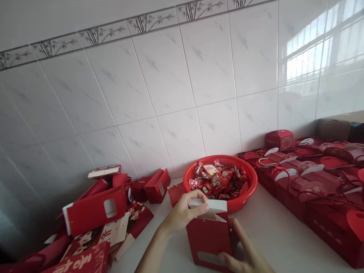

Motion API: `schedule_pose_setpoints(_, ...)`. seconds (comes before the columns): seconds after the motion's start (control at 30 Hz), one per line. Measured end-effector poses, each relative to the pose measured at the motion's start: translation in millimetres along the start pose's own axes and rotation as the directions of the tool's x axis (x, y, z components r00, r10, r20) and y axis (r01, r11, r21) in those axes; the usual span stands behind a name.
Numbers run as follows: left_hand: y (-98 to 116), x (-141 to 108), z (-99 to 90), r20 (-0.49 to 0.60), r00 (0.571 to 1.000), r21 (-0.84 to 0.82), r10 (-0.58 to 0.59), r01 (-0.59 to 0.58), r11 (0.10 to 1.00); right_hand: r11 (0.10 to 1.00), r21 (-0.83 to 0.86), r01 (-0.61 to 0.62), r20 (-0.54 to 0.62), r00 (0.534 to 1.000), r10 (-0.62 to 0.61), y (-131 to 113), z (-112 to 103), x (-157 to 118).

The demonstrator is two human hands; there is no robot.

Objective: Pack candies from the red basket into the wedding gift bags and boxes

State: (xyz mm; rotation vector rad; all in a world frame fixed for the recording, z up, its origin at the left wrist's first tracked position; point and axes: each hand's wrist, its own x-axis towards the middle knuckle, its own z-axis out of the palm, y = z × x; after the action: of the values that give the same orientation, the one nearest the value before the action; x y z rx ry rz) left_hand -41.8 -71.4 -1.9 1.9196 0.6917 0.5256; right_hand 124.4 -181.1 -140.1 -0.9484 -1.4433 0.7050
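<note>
A red cardboard box (pixel 209 237) with white inner flaps stands upright on the white tabletop at the lower middle, its top flaps raised. My left hand (pixel 186 208) pinches the box's upper left edge between thumb and fingers. Around the right side and lower front of the same box, my right hand (pixel 241 248) is wrapped, some of its fingers hidden behind the box. Just behind the box sits a round red plastic basket (pixel 251 182) holding many small red wrapped sweets (pixel 217 180).
Unfilled red boxes and flat printed cartons (pixel 93 212) lie piled at the left. Rows of closed red boxes with cord handles (pixel 309 178) cover the right side, a cardboard box (pixel 332 129) behind them. A tiled wall (pixel 170 87) bounds the table at the back.
</note>
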Motion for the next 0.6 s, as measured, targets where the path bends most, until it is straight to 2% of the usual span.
schedule_pose_setpoints(0.1,-1,0,-2.1,0.019,0.999,0.017,-0.048,0.047,0.999,0.998,0.045,0.048,0.010,0.999,-0.048,0,2,0)
schedule_pose_setpoints(0.23,-1,0,-2.8,0.044,0.995,0.008,-0.086,0.085,0.996,0.995,0.082,0.050,0.035,0.998,-0.053,-3,3,1)
schedule_pose_setpoints(0.4,-2,1,-2.1,0.027,0.994,0.000,-0.105,0.105,0.994,0.994,-0.108,0.024,-0.020,0.999,-0.027,-5,-6,-2)
schedule_pose_setpoints(0.5,-3,0,-0.6,0.005,0.992,-0.009,-0.127,0.127,0.992,0.966,-0.222,0.131,-0.095,0.983,-0.155,-13,-21,5)
schedule_pose_setpoints(0.6,-1,0,1.5,0.005,0.991,-0.022,-0.135,0.135,0.991,0.912,-0.333,0.242,-0.178,0.933,-0.313,-31,-41,34)
